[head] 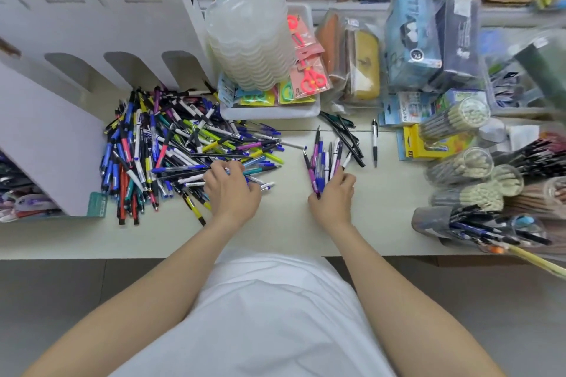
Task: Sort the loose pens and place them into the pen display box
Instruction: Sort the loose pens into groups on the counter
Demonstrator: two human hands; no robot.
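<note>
Pen pile (183, 147): mixed blue, black, white, yellow, red, purple, teal, lime. Pen bundle (320, 162): purple, blue, white, black. Lone pen (375, 141): white barrel, black grip and tip. Pen display box (92, 24): plain white. Worktop (291, 223): pale cream, slight green tint. Stacked trays (254, 34): translucent white. Scissors (312, 78): neon coral on pink card. Pencil case (366, 64): mustard yellow. Crayon box (428, 147): yellow. Shirt (275, 315): plain white. Floor (61, 300): grey-brown.

Both my bare forearms reach forward, palms down. My left hand (231, 190) curls its fingers (219, 167) down onto the pile (183, 147); whether they grip anything I cannot tell. My right hand (332, 196) grips a fanned bunch (320, 159).
</note>
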